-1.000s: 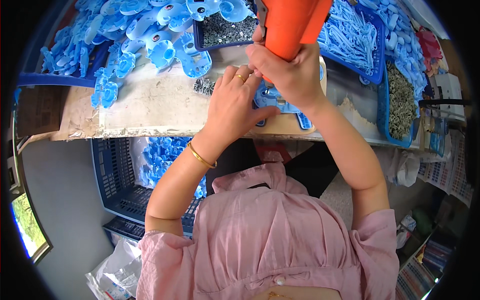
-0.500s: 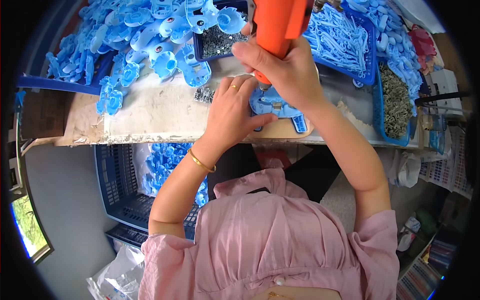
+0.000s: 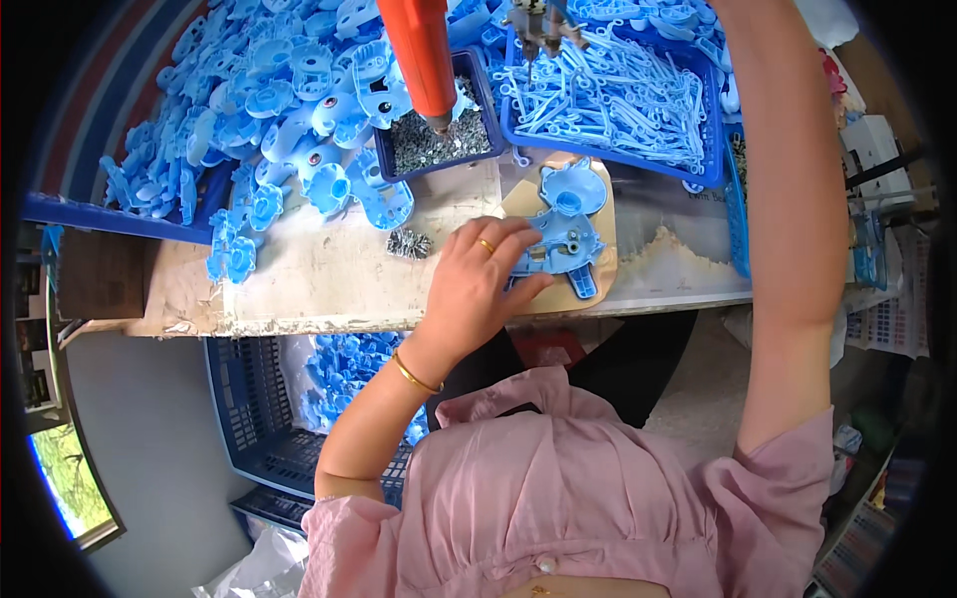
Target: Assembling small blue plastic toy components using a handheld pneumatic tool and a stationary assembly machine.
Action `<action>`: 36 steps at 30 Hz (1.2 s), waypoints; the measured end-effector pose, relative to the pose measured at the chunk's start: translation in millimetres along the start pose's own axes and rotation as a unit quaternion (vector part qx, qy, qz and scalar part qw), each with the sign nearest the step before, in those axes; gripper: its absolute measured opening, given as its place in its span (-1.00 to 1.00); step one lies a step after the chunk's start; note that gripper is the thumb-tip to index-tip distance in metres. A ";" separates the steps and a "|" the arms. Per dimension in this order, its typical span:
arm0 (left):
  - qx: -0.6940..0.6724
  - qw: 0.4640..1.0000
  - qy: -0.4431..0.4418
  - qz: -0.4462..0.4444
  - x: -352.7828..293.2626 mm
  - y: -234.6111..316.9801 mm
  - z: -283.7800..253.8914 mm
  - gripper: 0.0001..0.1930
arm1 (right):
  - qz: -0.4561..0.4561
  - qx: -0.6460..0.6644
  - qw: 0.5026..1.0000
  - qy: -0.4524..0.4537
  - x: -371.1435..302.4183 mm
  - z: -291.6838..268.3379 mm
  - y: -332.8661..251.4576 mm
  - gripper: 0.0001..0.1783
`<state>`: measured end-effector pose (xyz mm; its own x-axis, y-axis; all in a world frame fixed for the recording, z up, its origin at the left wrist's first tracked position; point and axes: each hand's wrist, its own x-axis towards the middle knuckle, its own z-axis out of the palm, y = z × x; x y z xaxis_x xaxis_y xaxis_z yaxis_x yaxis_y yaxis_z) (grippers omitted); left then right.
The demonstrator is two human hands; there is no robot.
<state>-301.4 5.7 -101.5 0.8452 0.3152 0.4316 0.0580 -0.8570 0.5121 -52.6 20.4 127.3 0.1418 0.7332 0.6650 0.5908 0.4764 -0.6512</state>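
A light-blue plastic toy shell (image 3: 568, 244), its hollow inside with posts facing up, lies on a tan board (image 3: 598, 279) near the table's front edge. My left hand (image 3: 474, 284) holds the shell's left end, its fingers curled over the edge and the thumb along the near side. An orange power screwdriver (image 3: 421, 60) hangs tip down over the tray of small screws (image 3: 429, 149), with no hand on it. My right forearm (image 3: 793, 189) stretches up past the top edge at the right, so that hand is out of the picture.
Blue toy shells (image 3: 269, 95) heap at the back left. A blue basket (image 3: 613, 159) holds thin light-blue plastic pieces. Beside my left hand lies a small metal cluster (image 3: 408, 243). A metal tool head (image 3: 538, 30) hangs at the top. Below the table stands a dark crate (image 3: 244, 399).
My right hand has let go of the screwdriver and gone up out of view. The screwdriver now hangs farther left. My left hand stays at the shell; the view has shifted.
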 end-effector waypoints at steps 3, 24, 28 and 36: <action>0.022 0.999 -0.001 0.029 1.2 5.5 8.4 -0.59 | 0.046 -0.108 0.993 -0.002 -15.4 -2.9 -28.5 -0.55; 0.081 0.993 -0.010 0.084 11.6 14.0 28.0 -0.80 | 0.044 0.163 0.984 0.056 -136.0 21.9 10.1 -0.55; 0.094 0.991 -0.017 0.089 9.9 12.3 27.9 -0.80 | 0.092 0.210 0.967 0.110 -143.4 32.1 -7.2 -0.58; 0.094 0.991 -0.023 0.091 11.2 19.4 31.5 -0.83 | 0.011 0.173 0.981 0.082 -78.0 -8.4 -31.1 -0.49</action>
<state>-274.1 -20.2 -110.1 0.8739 0.1336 0.4674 -0.0032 -0.9599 0.2804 -75.4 -55.7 98.8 0.2934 0.6709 0.6810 0.2849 0.6187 -0.7322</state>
